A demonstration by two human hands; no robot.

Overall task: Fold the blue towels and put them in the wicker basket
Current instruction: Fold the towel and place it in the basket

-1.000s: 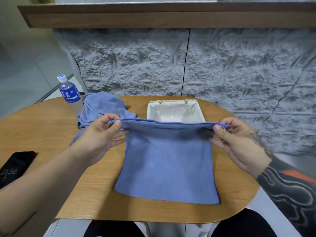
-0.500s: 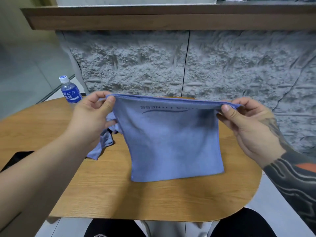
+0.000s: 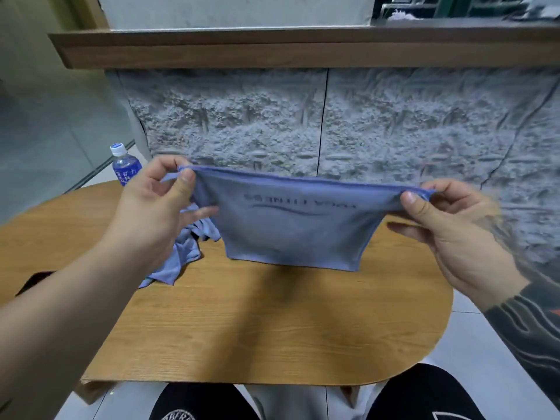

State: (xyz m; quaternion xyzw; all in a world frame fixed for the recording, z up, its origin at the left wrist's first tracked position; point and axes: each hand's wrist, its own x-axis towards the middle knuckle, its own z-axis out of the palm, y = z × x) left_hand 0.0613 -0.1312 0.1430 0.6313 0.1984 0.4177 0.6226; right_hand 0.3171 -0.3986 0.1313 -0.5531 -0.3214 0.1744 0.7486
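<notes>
Hanging in the air between two raised hands, the first entry of the head view is a blue towel (image 3: 291, 231). It is stretched wide above the far half of the wooden table (image 3: 272, 322). Its top edge is drawn taut and its lower hem hangs low over the tabletop; contact there cannot be told. Dark lettering with a curved line beneath is seen upside down near the top edge.

Left hand (image 3: 157, 204): the towel's corner at ten o'clock is pinched between thumb and forefinger. The remaining fingers are extended loosely towards the cloth, and the bare forearm is brought in from seven o'clock of the frame.

Right hand (image 3: 454, 225): the corner at two o'clock is pinched between thumb and forefinger. The lower fingers are held out beneath the pinch, and a tattooed forearm is brought in from four o'clock.

A second blue towel (image 3: 181, 253) is laid crumpled on the table at nine o'clock of the held one, partly hidden behind the left hand.

A water bottle (image 3: 124, 165) with white cap and blue label is stood upright at ten o'clock of the table.

A dark phone (image 3: 33, 281) is laid flat at nine o'clock, partly covered by the left forearm.

A grey stone-textured wall (image 3: 394, 131) is set at twelve o'clock and topped by a wooden ledge (image 3: 272, 50).
</notes>
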